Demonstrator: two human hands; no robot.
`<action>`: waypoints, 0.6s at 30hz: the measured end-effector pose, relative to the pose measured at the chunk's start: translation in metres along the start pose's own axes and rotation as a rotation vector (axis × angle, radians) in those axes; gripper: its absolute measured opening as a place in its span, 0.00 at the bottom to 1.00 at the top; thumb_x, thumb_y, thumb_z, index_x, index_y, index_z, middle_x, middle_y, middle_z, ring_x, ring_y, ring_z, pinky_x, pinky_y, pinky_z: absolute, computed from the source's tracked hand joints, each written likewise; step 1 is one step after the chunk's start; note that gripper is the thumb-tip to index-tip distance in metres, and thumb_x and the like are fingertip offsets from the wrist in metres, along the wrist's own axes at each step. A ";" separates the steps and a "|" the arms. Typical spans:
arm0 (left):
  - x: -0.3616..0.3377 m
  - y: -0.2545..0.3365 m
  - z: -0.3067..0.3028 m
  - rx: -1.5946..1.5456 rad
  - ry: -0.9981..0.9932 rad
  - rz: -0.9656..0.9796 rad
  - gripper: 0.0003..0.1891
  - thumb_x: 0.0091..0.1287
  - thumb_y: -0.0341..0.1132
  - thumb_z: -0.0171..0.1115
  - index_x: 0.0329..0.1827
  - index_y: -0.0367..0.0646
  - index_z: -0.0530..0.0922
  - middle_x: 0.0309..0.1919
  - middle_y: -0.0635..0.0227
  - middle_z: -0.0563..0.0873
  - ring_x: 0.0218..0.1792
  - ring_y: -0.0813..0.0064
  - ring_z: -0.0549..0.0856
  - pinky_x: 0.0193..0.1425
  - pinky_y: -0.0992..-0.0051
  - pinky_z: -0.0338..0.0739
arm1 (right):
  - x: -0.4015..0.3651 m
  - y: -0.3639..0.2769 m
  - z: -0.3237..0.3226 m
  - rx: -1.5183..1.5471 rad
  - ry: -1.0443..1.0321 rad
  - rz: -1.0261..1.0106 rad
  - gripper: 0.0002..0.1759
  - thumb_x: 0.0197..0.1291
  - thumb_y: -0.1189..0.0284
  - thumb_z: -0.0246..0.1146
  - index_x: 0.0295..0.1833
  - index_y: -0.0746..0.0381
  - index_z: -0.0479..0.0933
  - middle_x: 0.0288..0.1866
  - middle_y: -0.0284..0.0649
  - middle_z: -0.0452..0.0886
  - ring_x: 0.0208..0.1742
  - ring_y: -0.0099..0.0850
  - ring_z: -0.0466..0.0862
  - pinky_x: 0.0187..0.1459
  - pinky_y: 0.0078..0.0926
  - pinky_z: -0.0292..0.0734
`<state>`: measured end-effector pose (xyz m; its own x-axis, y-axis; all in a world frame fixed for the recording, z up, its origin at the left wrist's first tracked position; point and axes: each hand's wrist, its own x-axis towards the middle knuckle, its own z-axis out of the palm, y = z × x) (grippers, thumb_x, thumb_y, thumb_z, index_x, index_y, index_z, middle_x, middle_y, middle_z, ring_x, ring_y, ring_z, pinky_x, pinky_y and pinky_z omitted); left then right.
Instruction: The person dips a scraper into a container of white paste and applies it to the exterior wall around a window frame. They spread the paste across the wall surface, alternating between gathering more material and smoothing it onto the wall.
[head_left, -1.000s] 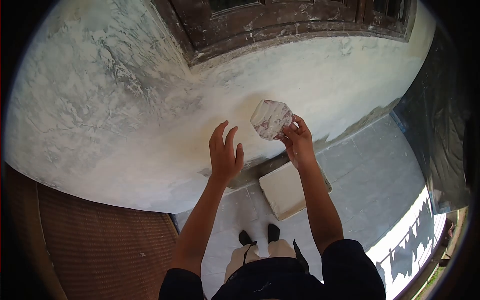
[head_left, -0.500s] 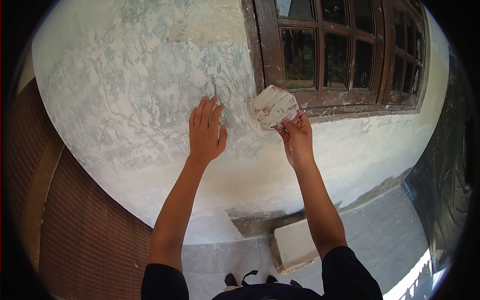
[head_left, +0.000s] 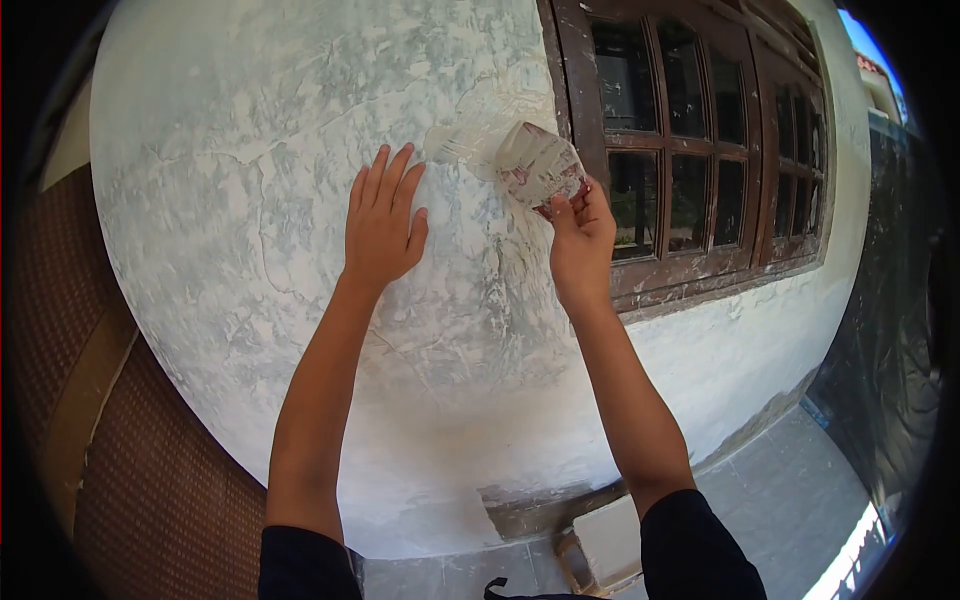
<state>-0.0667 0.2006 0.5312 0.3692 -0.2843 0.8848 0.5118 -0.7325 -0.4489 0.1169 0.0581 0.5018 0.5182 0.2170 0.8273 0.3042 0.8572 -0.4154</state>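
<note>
A wide putty blade [head_left: 538, 168], smeared with whitish paste and reddish marks, is pinched at its lower edge by the fingers and thumb of the right hand [head_left: 580, 235]. The blade is held up against the wall [head_left: 230, 200], just beside the dark wooden window frame [head_left: 575, 100], and its upper left edge is met by a fresh pale streak of putty [head_left: 465, 140]. The left hand [head_left: 382, 225] is laid flat on the wall to the left of the blade, with the fingers extended, slightly spread and pointed upward, and nothing is gripped by it. The two hands are kept near each other but apart. The wall is seen patched in white and grey. A pale block [head_left: 615, 540] is seen on the floor below, between the arms, and a brown textured panel [head_left: 150, 500] is seen at the lower left.
</note>
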 end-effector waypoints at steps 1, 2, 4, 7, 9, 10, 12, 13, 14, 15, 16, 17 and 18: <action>0.008 -0.012 -0.002 0.016 0.023 0.008 0.27 0.61 0.33 0.56 0.67 0.40 0.71 0.73 0.58 0.68 0.75 0.51 0.63 0.76 0.49 0.55 | 0.001 -0.006 0.011 -0.154 0.034 -0.045 0.17 0.68 0.84 0.54 0.61 0.70 0.72 0.47 0.44 0.84 0.47 0.26 0.84 0.47 0.23 0.76; 0.017 -0.024 -0.003 0.010 0.036 0.016 0.27 0.61 0.33 0.56 0.67 0.40 0.71 0.73 0.58 0.68 0.75 0.51 0.63 0.76 0.49 0.55 | 0.003 -0.004 0.021 -0.159 0.042 -0.059 0.17 0.68 0.84 0.54 0.61 0.70 0.72 0.47 0.44 0.84 0.47 0.26 0.84 0.47 0.23 0.76; 0.033 -0.045 -0.007 0.073 0.102 0.006 0.27 0.62 0.34 0.56 0.67 0.40 0.71 0.73 0.59 0.68 0.75 0.52 0.63 0.76 0.50 0.55 | 0.008 0.001 0.043 -0.307 0.071 -0.323 0.18 0.66 0.85 0.55 0.61 0.69 0.74 0.45 0.52 0.85 0.42 0.33 0.87 0.43 0.26 0.78; 0.049 -0.075 -0.007 0.082 0.176 0.011 0.27 0.63 0.34 0.56 0.67 0.40 0.70 0.73 0.59 0.68 0.76 0.52 0.62 0.76 0.51 0.55 | 0.009 -0.002 0.076 -0.480 0.099 -0.497 0.21 0.62 0.87 0.54 0.61 0.72 0.74 0.48 0.58 0.84 0.46 0.47 0.87 0.47 0.32 0.81; 0.052 -0.087 -0.004 0.100 0.223 -0.010 0.27 0.64 0.36 0.56 0.67 0.39 0.70 0.72 0.58 0.69 0.74 0.52 0.64 0.76 0.52 0.56 | 0.013 0.007 0.097 -0.619 0.107 -0.649 0.24 0.56 0.89 0.55 0.61 0.74 0.74 0.55 0.58 0.82 0.57 0.54 0.83 0.58 0.39 0.79; 0.052 -0.090 -0.002 0.094 0.231 -0.003 0.27 0.64 0.36 0.56 0.67 0.39 0.70 0.72 0.58 0.69 0.74 0.52 0.64 0.76 0.52 0.56 | 0.017 0.012 0.109 -0.623 0.116 -0.656 0.24 0.56 0.89 0.55 0.61 0.74 0.74 0.55 0.58 0.82 0.57 0.54 0.83 0.58 0.39 0.79; 0.049 -0.089 -0.001 -0.016 0.336 -0.017 0.26 0.64 0.36 0.57 0.66 0.38 0.70 0.70 0.56 0.71 0.73 0.50 0.65 0.75 0.52 0.57 | 0.028 0.023 0.133 -0.820 0.224 -0.876 0.27 0.53 0.88 0.58 0.62 0.72 0.74 0.58 0.56 0.81 0.60 0.53 0.81 0.62 0.41 0.77; 0.048 -0.090 -0.001 -0.026 0.335 -0.007 0.26 0.64 0.36 0.57 0.66 0.38 0.70 0.70 0.56 0.71 0.73 0.50 0.65 0.75 0.52 0.57 | 0.033 0.028 0.143 -0.883 0.250 -0.906 0.27 0.54 0.84 0.60 0.63 0.71 0.73 0.59 0.55 0.81 0.60 0.54 0.81 0.61 0.44 0.77; 0.046 -0.091 -0.002 -0.039 0.352 -0.004 0.26 0.63 0.36 0.58 0.65 0.38 0.70 0.70 0.56 0.71 0.73 0.49 0.65 0.74 0.52 0.57 | 0.036 0.030 0.154 -0.890 0.262 -0.902 0.27 0.54 0.84 0.60 0.63 0.71 0.73 0.59 0.55 0.81 0.60 0.54 0.81 0.61 0.44 0.77; 0.046 -0.092 -0.003 -0.052 0.369 -0.001 0.26 0.62 0.36 0.59 0.64 0.37 0.70 0.69 0.55 0.72 0.72 0.49 0.66 0.73 0.52 0.58 | 0.038 0.030 0.165 -0.956 0.314 -0.896 0.27 0.55 0.82 0.60 0.64 0.71 0.73 0.60 0.55 0.80 0.60 0.54 0.81 0.61 0.46 0.77; 0.046 -0.093 -0.003 -0.062 0.370 0.008 0.26 0.62 0.36 0.59 0.64 0.37 0.70 0.69 0.55 0.72 0.72 0.49 0.66 0.73 0.52 0.58 | 0.041 0.030 0.173 -1.023 0.364 -0.891 0.27 0.56 0.80 0.61 0.64 0.71 0.73 0.62 0.55 0.79 0.61 0.55 0.80 0.61 0.47 0.77; 0.045 -0.092 -0.003 -0.080 0.378 0.002 0.26 0.62 0.35 0.59 0.64 0.38 0.70 0.68 0.56 0.72 0.72 0.48 0.66 0.73 0.52 0.58 | 0.045 0.032 0.180 -1.052 0.372 -0.860 0.28 0.56 0.77 0.62 0.64 0.72 0.72 0.63 0.56 0.78 0.62 0.57 0.79 0.61 0.48 0.76; 0.044 -0.092 -0.003 -0.098 0.382 -0.003 0.26 0.62 0.35 0.59 0.63 0.38 0.70 0.68 0.56 0.73 0.72 0.48 0.66 0.72 0.52 0.59 | 0.047 0.034 0.186 -1.060 0.381 -0.853 0.28 0.56 0.77 0.62 0.64 0.72 0.72 0.63 0.56 0.78 0.62 0.57 0.79 0.61 0.48 0.76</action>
<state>-0.1003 0.2536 0.6115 0.0430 -0.4779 0.8774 0.4294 -0.7841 -0.4481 0.0031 0.1842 0.5970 0.0012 -0.4662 0.8847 0.9889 -0.1309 -0.0703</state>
